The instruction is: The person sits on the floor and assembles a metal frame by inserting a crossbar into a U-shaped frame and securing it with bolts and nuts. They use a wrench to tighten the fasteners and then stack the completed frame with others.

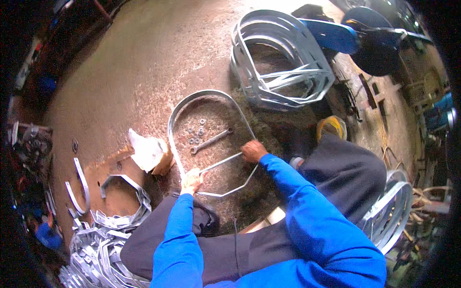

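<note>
A thin silver metal hoop (211, 91), rounded at the far end and angled at the near end, is in front of me. A straight crossbar (222, 162) spans it between my two hands. My left hand (192, 181) is closed around the hoop where the bar meets its left side. At the other end of the bar, my right hand (253, 151) grips the hoop's right side. Within the hoop's outline, a wrench (211, 141) lies on the floor beside several small nuts (197, 140). My fingers partly hide both joints.
Similar hoops stand stacked (283, 57) at the far right. Loose metal strips and bent pieces (110, 240) pile up at my left. A torn white bag (146, 150) sits left of the hoop. More hoops (391, 211) rest by my right leg. Another person (48, 235) is at the left edge.
</note>
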`<action>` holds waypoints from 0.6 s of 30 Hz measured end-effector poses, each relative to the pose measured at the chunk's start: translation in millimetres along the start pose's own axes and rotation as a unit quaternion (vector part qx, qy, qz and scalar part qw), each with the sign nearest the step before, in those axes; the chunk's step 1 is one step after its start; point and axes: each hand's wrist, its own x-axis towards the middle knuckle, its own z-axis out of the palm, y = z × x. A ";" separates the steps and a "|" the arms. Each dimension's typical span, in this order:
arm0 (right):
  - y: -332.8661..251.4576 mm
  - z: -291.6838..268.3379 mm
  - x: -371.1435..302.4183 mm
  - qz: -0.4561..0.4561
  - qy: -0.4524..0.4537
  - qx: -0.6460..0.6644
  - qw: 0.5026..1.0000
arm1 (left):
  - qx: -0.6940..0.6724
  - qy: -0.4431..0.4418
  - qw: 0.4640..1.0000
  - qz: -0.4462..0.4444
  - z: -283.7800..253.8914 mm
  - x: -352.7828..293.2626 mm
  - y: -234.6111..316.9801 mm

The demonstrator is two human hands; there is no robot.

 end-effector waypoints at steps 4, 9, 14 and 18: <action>7.4 -27.3 52.0 0.038 -0.055 -0.035 0.997 | 0.057 0.028 0.998 0.029 -68.1 21.8 6.7; -27.7 -157.3 117.3 -0.061 0.104 -0.051 0.991 | 0.121 0.161 0.971 0.130 -166.2 53.1 -54.7; -24.4 -319.0 86.5 -0.003 0.169 -0.124 0.978 | 0.078 0.213 0.964 0.142 -309.3 53.1 101.2; -46.0 -445.2 1.4 0.087 0.139 -0.157 0.974 | 0.047 0.219 0.948 0.226 -391.1 38.5 198.9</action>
